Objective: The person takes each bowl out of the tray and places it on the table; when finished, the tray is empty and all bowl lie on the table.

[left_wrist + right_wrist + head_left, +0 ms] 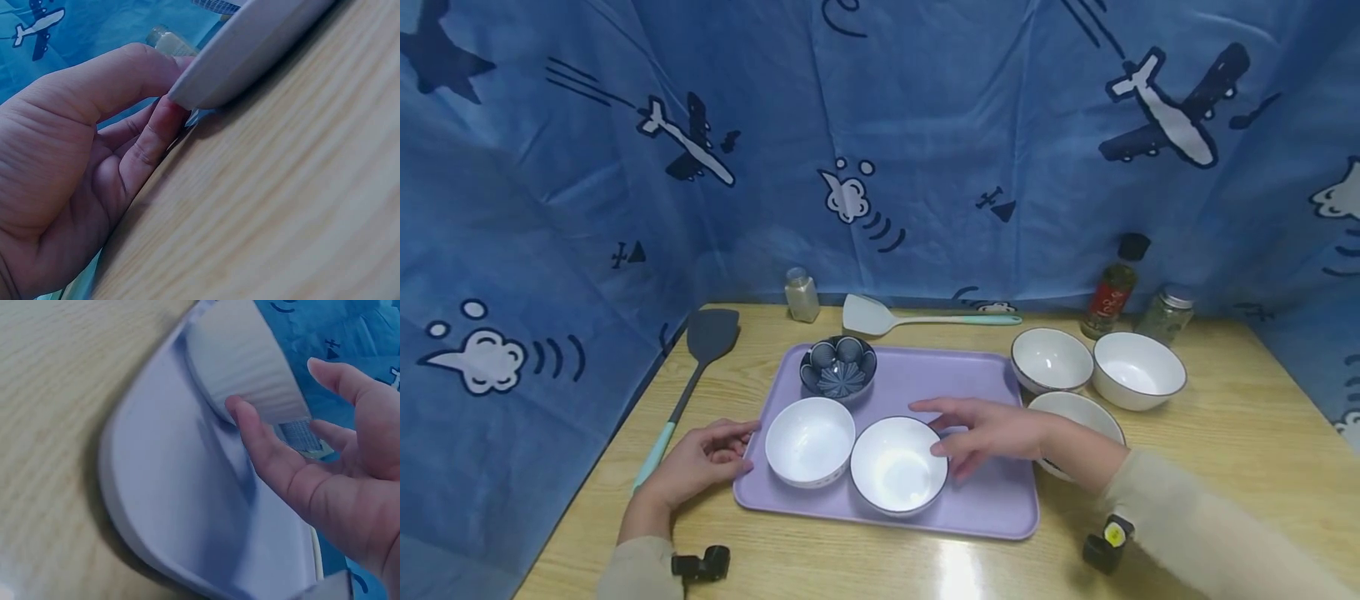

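While the left hand (691, 467) pinches the lilac rectangular tray (951, 375) at 9 o'clock, the right hand (992, 429), spread, holds nothing, near dark-rimmed white bowl (898, 467), 6 o'clock. On tray: white-rimmed bowl (810, 442), 8; dark-blue patterned bowl (839, 377), 11.

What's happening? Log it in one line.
left hand: touching purple tray edge | right hand: spread at dark-rimmed white bowl | bowl: on tray

A wooden table (1232, 425) laid out kitchen-style stands against a blue curtain (925, 125) printed with airplanes (1172, 117), suggesting a staged kitchen corner more than a fitted one. Bowls (898, 467), a tray (955, 375), spatulas (868, 317), a bottle (1109, 293) and jars (802, 298) point to cooking; the wider room is hidden from view.
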`<act>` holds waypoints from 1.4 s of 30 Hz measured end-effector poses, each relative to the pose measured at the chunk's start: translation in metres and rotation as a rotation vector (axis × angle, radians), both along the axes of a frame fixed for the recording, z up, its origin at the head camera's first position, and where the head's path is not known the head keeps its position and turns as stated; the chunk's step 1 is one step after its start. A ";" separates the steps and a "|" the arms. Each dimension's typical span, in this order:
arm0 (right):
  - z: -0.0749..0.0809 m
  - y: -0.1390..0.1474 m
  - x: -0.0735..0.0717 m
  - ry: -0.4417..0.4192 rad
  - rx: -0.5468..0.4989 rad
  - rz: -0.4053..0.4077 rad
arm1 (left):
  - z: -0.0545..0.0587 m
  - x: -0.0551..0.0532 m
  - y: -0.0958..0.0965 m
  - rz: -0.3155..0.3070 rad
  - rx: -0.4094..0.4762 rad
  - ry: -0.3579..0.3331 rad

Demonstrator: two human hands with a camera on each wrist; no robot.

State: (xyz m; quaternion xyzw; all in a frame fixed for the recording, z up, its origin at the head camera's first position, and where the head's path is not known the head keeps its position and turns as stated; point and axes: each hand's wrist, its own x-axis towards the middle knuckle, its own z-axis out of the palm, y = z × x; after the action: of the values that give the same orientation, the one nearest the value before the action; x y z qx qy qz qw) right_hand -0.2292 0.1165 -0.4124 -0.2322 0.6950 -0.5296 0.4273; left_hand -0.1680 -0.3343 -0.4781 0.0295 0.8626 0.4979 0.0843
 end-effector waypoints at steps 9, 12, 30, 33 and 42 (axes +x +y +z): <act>-0.014 -0.011 0.014 -0.046 -0.027 -0.030 | 0.002 0.000 0.002 -0.001 -0.007 0.003; -0.016 -0.011 0.017 -0.042 -0.054 -0.045 | 0.002 0.000 0.001 0.006 -0.017 -0.002; -0.014 -0.008 0.027 -0.069 -0.136 -0.154 | 0.005 0.002 0.000 -0.004 0.015 -0.014; -0.006 -0.005 0.029 -0.052 -0.141 -0.169 | 0.006 0.003 0.000 -0.001 0.004 -0.018; 0.016 0.021 0.032 -0.035 -0.144 -0.179 | 0.005 0.003 0.003 0.004 -0.003 -0.014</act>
State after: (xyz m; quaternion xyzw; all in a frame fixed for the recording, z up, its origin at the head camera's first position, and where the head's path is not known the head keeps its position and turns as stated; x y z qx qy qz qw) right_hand -0.1973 0.1374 -0.3967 -0.1899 0.6655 -0.6181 0.3728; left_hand -0.1649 -0.3316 -0.4726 0.0242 0.8628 0.4969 0.0896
